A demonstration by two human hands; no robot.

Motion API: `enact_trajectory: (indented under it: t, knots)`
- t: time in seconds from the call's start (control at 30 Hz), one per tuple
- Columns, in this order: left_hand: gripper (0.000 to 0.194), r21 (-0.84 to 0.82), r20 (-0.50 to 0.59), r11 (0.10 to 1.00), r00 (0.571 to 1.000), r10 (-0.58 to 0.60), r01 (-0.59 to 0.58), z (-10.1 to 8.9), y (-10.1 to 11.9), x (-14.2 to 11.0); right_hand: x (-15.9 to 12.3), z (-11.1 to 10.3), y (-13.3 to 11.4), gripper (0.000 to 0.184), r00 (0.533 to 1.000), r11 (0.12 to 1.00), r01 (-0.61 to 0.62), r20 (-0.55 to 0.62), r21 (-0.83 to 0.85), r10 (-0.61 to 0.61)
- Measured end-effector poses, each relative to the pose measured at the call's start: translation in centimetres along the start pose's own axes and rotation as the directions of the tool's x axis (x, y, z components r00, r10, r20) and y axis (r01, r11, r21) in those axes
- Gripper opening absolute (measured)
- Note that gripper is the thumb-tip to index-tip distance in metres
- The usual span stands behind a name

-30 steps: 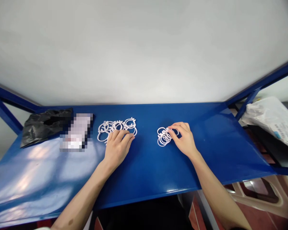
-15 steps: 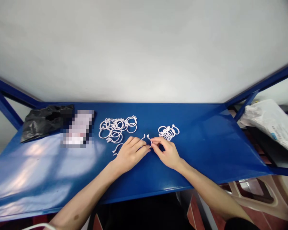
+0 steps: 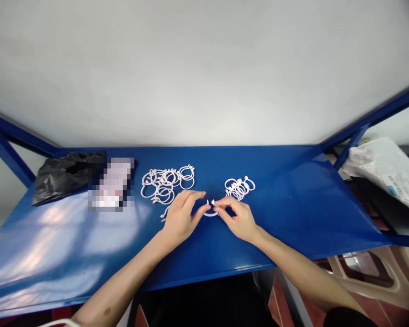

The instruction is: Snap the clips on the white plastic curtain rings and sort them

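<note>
A white plastic open ring (image 3: 210, 215) with small knobs at its two ends is over the middle of the table. My right hand (image 3: 236, 218) pinches it near its right end, thumb against forefinger. My left hand (image 3: 183, 215) is on its other side, thumb and forefinger spread apart. The left thumb tip is at the ring's left end; whether it touches is unclear. Beyond my left hand lies a larger pile of white rings (image 3: 164, 185), with another ring (image 3: 164, 214) partly hidden by that hand. A smaller pile of rings (image 3: 238, 188) lies just past my right hand.
On the blue table (image 3: 293, 204) are a black plastic bag (image 3: 66, 175) and a blurred-out flat object (image 3: 114, 181) at the left. A clear plastic package (image 3: 385, 170) is beyond the right edge. Blue frame bars (image 3: 351, 145) rise at both sides, with a pale wall (image 3: 204, 81) behind.
My left hand has opened, its forefinger lifting off the ring and its thumb drawing away from the fingers. More of the ring now shows, still pinched in my right hand.
</note>
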State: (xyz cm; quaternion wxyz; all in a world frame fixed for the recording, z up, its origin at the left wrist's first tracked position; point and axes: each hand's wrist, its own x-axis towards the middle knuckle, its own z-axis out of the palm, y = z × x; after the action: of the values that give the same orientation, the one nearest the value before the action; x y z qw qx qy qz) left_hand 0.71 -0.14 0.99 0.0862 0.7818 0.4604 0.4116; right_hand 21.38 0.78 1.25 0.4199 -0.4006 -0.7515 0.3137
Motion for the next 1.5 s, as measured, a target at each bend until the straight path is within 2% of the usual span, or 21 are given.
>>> enact_trajectory:
  t: [0.1,0.2,0.33,0.43,0.53,0.63,0.77,0.83,0.93,1.03,1.1,1.17,1.2,1.27,1.33,1.37,1.5]
  knots:
    - [0.01,-0.145,0.105,0.989,0.994,-0.014,0.029,0.0,0.0,0.0,-0.1,0.2,0.1,0.008,0.993,0.993,0.113,0.025,0.024,-0.113]
    - [0.014,-0.197,0.103,0.98,0.994,0.03,-0.009,0.3,-0.1,-0.2,-0.4,0.3,0.2,0.011,0.978,0.979,0.203,0.049,0.027,-0.204]
    - [0.016,-0.207,0.088,0.973,0.989,0.119,-0.098,0.6,-0.4,-0.5,-0.7,0.3,0.3,0.015,0.961,0.965,0.263,0.093,0.003,-0.262]
    - [0.014,-0.214,0.119,0.972,0.985,0.124,-0.097,0.5,-0.3,-0.4,-0.8,0.3,0.2,0.013,0.959,0.964,0.264,0.113,-0.024,-0.26]
    - [0.014,-0.239,0.18,0.971,0.981,0.066,-0.022,0.1,0.4,0.0,-0.5,0.1,0.1,0.01,0.975,0.978,0.207,0.093,-0.031,-0.203]
    - [0.023,-0.273,0.217,0.96,0.976,0.003,0.057,-0.4,1.1,0.4,0.1,-0.6,0.0,0.02,0.982,0.986,0.165,0.099,-0.027,-0.161]
    - [0.022,-0.3,0.299,0.948,0.954,-0.014,0.108,-0.8,0.9,0.5,0.5,-1.5,0.2,0.022,0.965,0.972,0.224,0.155,-0.075,-0.211]
    - [0.024,-0.309,0.348,0.942,0.937,-0.013,0.127,-0.7,0.7,0.3,0.6,-1.7,0.3,0.021,0.956,0.97,0.238,0.185,-0.047,-0.226]
    - [0.021,-0.306,0.346,0.939,0.937,-0.043,0.156,-0.4,0.6,0.0,0.5,-1.7,0.0,0.019,0.945,0.973,0.231,0.235,0.016,-0.228]
    - [0.019,-0.257,0.299,0.947,0.948,-0.112,0.193,-0.5,0.6,0.0,0.7,-2.0,-0.2,0.015,0.954,0.981,0.192,0.233,0.017,-0.19]
    - [0.023,-0.177,0.232,0.967,0.962,-0.142,0.186,-0.8,0.3,0.3,1.1,-2.8,0.2,0.011,0.982,0.99,0.135,0.136,-0.043,-0.128]
    - [0.021,-0.058,0.141,0.986,0.979,-0.144,0.154,-1.3,-0.3,0.6,1.7,-4.2,1.4,0.01,0.997,0.991,0.0,-0.076,-0.132,-0.01]
    - [0.018,0.008,0.102,0.99,0.985,-0.14,0.14,-1.5,-0.8,0.7,2.0,-5.0,2.2,0.012,0.977,0.982,-0.102,-0.204,-0.16,0.068]
    - [0.016,0.132,0.065,0.985,0.99,-0.124,0.115,-1.8,-1.7,0.9,2.6,-6.7,3.9,0.019,0.898,0.951,-0.264,-0.399,-0.158,0.183]
    - [0.015,0.235,0.066,0.969,0.993,-0.099,0.081,-1.8,-2.5,0.9,3.0,-8.0,5.5,0.024,0.87,0.931,-0.334,-0.428,-0.149,0.244]
    - [0.015,0.278,0.067,0.958,0.994,-0.086,0.064,-1.7,-2.8,0.8,3.0,-8.4,6.1,0.025,0.871,0.922,-0.357,-0.409,-0.149,0.272]
    - [0.018,0.406,0.054,0.913,0.997,-0.055,0.028,-1.3,-3.5,0.5,3.0,-8.9,7.1,0.023,0.897,0.893,-0.412,-0.254,-0.183,0.361]
